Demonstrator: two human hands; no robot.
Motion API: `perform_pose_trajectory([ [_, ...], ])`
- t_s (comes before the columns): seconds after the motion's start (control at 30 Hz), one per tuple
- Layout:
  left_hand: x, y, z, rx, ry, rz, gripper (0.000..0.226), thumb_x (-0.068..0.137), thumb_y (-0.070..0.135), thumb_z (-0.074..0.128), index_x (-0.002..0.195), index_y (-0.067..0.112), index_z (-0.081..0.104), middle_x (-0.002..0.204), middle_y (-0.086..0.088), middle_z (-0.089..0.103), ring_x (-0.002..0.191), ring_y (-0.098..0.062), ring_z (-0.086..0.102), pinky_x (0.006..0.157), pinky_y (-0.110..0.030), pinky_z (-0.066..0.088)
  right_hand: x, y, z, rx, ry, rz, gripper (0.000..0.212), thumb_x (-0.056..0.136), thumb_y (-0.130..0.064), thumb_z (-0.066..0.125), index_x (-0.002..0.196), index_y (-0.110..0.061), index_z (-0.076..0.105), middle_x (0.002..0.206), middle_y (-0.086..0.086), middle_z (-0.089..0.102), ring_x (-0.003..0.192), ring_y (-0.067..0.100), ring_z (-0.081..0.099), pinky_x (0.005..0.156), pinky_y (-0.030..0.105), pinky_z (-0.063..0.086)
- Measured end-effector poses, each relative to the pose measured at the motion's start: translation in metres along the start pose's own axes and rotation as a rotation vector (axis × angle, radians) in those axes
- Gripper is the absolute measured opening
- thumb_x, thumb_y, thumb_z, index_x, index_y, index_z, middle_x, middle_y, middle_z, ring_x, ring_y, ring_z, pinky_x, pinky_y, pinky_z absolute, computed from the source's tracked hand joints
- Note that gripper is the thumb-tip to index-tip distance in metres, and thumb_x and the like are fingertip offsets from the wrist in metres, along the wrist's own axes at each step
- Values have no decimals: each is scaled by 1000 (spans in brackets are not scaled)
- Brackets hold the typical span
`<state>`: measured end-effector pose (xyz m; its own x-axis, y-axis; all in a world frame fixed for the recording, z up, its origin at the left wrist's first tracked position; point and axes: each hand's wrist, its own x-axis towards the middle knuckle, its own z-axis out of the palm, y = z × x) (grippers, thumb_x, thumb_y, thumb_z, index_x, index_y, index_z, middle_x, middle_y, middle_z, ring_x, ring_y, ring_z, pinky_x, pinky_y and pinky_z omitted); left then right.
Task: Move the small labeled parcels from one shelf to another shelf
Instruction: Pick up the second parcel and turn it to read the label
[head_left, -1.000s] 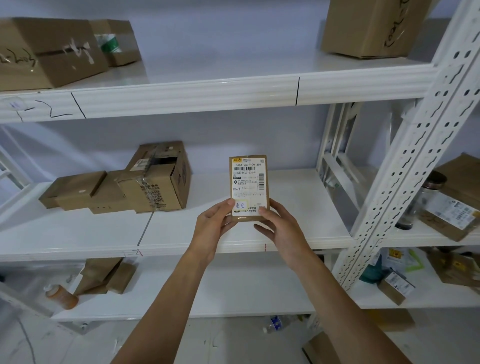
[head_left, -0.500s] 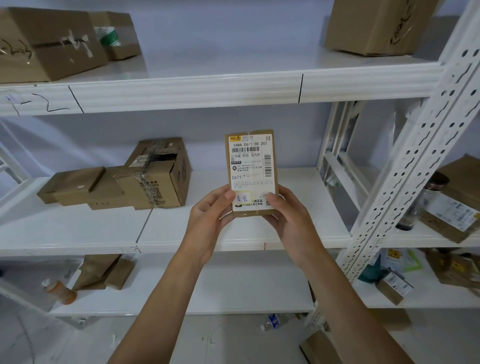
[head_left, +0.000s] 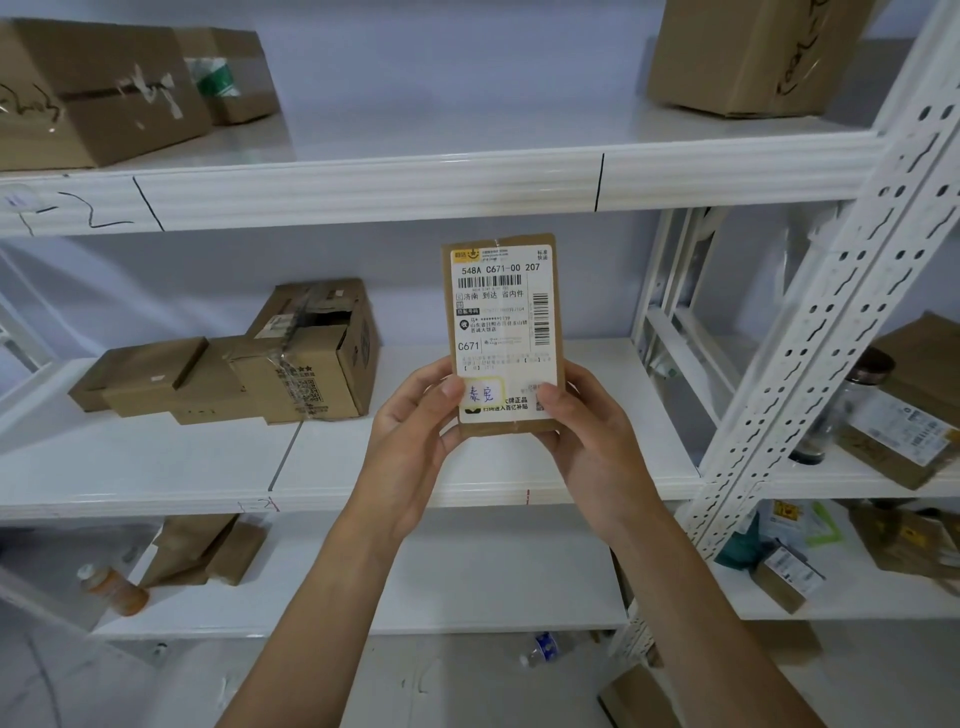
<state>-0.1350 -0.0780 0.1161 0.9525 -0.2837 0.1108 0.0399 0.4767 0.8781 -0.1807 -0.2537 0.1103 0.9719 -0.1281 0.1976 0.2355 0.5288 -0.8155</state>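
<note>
Raised nearer, the parcel (head_left: 503, 332) stays pinched upright between left hand (head_left: 415, 441) and right hand (head_left: 597, 447) fingers.

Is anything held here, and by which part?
Yes: a labeled parcel, held upright by both hands at its bottom end, left hand on the lower left edge, right hand on the lower right.

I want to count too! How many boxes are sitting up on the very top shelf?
3. A big box at far left, a smaller box just behind it, and another box at right. More may sit out of view.
</note>
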Motion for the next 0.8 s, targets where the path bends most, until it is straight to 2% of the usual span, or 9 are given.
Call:
perform_pose_trajectory([
  [0.4,-1,0,-1,-34,0,-23,54,91,20,65,141,2,56,130,-17,74,122,-34,70,98,-47,61,0,0,-1,9,-27,0,48,90,-16,74,134,-6,61,134,13,72,129,35,65,103,42,57],
  [0.57,-1,0,-1,-29,-17,-10,53,91,19,65,140,3,56,130,-17,74,121,-34,70,95,-44,62,1,-2,-1,2,-34,-3,54,84,-21,77,134,-6,61,134,15,72,127,35,67,98,39,59],
  [0.8,8,-1,-7,82,-3,-24,54,91,24,68,141,8,60,128,-11,76,119,-28,73,96,-41,61,10,5,-7,-85,-5,9,39,91,-14,71,129,-11,66,129,10,75,124,32,69,101,43,59],
])
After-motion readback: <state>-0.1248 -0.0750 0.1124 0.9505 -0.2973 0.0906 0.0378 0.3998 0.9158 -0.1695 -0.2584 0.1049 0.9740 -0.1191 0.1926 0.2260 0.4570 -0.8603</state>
